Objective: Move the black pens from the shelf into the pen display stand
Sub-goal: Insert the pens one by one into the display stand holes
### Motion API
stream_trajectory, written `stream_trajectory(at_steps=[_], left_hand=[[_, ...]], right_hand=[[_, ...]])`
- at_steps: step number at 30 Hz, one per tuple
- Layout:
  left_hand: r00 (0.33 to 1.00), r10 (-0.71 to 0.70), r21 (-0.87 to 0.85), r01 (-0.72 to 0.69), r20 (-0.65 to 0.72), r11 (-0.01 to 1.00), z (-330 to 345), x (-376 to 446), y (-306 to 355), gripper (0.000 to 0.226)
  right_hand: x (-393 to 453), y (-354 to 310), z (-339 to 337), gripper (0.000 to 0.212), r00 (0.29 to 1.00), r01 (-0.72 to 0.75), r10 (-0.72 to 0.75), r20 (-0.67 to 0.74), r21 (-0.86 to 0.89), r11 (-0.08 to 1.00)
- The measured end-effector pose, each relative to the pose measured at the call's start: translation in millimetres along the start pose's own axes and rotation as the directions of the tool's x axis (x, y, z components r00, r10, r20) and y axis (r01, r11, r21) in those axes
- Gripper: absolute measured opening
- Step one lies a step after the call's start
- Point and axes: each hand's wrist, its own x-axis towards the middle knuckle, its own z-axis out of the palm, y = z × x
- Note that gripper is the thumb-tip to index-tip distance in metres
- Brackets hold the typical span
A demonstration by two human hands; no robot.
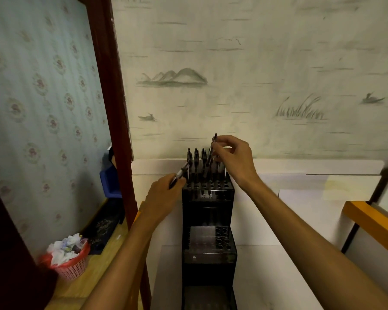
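Observation:
A black tiered pen display stand [208,211] stands on a white surface [289,220] against the wall. Several black pens [196,162] stand upright in its top tier's back rows. My right hand [233,157] pinches a black pen [212,146] near its top, tip down over the top tier's right side. My left hand [164,198] grips another black pen [182,171] at the stand's left edge, slanted up to the right. The middle tier [210,240] shows open holes and holds no pens.
A dark red wooden post [114,108] rises just left of the stand. On the floor at the lower left sit a pink basket [70,262] full of crumpled paper and a blue bin [110,182]. An orange-edged frame [370,222] lies at the right.

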Motion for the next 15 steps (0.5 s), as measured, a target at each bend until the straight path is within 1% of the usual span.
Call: stream_trajectory(at_steps=[3, 5, 7, 11, 15], left_hand=[[0.997, 0.074, 0.102, -0.076, 0.015, 0.992, -4, -3, 0, 0.031], [0.991, 0.131, 0.192, -0.126, -0.013, 0.973, -6, -5, 2, 0.029], [0.985, 0.167, 0.238, -0.151, -0.046, 0.959, -8, -6, 6, 0.029], [0.982, 0.175, 0.22, -0.156, -0.071, 0.963, -11, -5, 12, 0.03], [0.982, 0.172, 0.172, -0.158, -0.073, 0.972, -11, -5, 15, 0.037]], right_hand=[[-1, 1, 2, 0.014, 1.0, 0.017, -0.015, 0.028, -0.087, 0.996], [-2, 3, 4, 0.013, 0.998, 0.043, -0.034, 0.052, -0.164, 0.986], [-4, 6, 6, 0.014, 0.996, 0.068, -0.053, 0.073, -0.223, 0.972], [-10, 15, 10, 0.022, 0.985, 0.121, -0.061, 0.164, -0.386, 0.914], [-14, 21, 12, 0.023, 0.984, 0.138, -0.075, 0.16, -0.434, 0.89]])
